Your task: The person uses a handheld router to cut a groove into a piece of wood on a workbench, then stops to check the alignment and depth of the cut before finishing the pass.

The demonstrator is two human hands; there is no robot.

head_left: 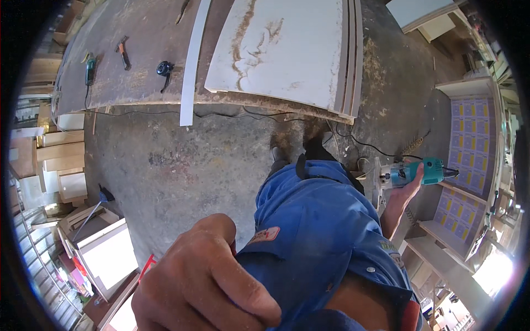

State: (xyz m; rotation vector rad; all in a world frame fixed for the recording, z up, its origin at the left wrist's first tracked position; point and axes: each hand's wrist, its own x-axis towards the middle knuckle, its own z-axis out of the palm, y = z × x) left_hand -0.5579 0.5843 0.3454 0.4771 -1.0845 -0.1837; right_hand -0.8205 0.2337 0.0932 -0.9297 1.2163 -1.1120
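Note:
My right hand [408,190] is wrapped round the teal body of a trim router [433,170], held out to my right. Its clear base faces left, and a dark cord leaves its far end. Close to the camera, my left hand [204,276] is raised in front of my blue shirt [314,220]. Its fingers are curled and pressed together; whatever they may hold is hidden behind them. In front of me, the workbench [132,60] carries a stack of white panels [287,49] with sawdust on top. A white strip [194,60] overhangs its near edge.
On the bench lie a black tape measure [164,69], a hammer [122,52] and a green power tool [90,70]. A dark cable [375,148] crosses the floor by my feet. An open cabinet [464,88] stands at right; wooden boards [61,151] are stacked at left.

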